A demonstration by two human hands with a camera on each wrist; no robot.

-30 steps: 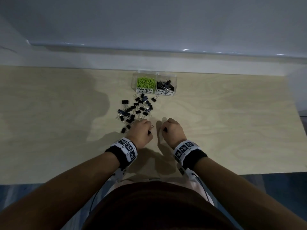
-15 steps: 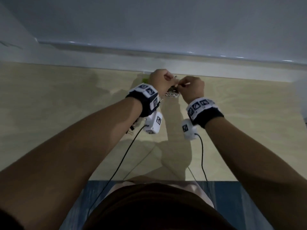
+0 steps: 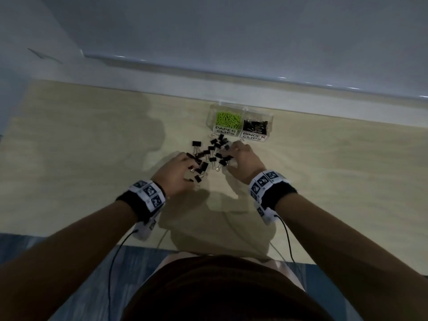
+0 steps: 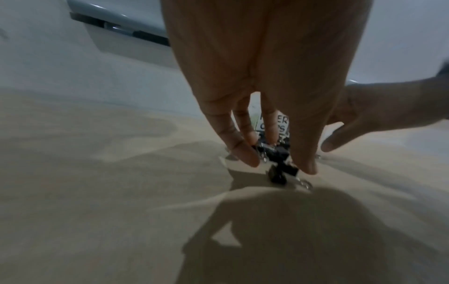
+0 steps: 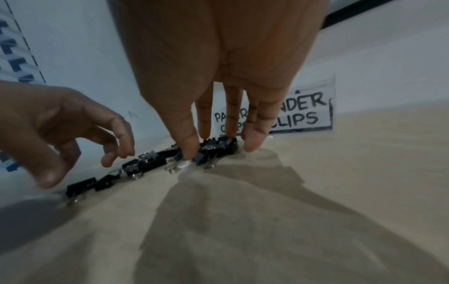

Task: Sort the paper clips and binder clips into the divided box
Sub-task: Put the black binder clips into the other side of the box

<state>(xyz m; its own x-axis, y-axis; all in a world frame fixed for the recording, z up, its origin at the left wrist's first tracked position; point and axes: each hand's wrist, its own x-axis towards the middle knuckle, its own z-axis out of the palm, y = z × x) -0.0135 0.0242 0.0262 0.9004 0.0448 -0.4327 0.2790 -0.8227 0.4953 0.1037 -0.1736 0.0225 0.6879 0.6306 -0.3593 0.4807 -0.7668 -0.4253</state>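
Lying broad and pale, a light wooden tabletop [image 3: 324, 193], carrying soft grey shadows across its grain. Running along behind it, a glossy white wall ledge [image 3: 231, 72], catching small glints of light. Showing below the near edge, a strip of blue-grey streaked floor [image 3: 69, 249].

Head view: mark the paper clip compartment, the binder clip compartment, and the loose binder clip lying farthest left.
paper clip compartment [image 3: 227, 118], head view, on the green clips inside it.
binder clip compartment [image 3: 256, 126], head view, on the black clips inside it.
loose binder clip [image 3: 196, 143], head view, on its black body.
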